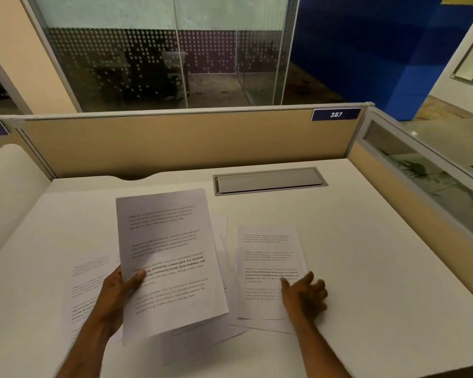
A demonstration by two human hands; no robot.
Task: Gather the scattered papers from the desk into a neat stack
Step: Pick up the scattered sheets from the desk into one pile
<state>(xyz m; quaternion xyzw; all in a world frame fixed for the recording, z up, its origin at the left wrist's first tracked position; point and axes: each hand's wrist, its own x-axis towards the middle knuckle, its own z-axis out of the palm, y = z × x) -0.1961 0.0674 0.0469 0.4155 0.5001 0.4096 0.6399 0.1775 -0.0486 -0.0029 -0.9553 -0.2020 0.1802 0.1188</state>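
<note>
Dim, warm indoor illumination, with no lamp in view; the white desk (366,268) reads as a muted cream and darkens toward the near corners. The raised sheet (170,255) casts a soft grey shadow on the papers beneath it, and its own face is shaded violet-grey. The right hand (306,296) is smeared by motion blur, its fingers indistinct; the left hand (118,293) is sharper. Printed text is legible only in the bold lines, finer lines dissolving. Wide-angle distortion bows the partition (175,143) and splays the desk edges outward. The glass wall (161,64) behind shows dull, murky reflections.
</note>
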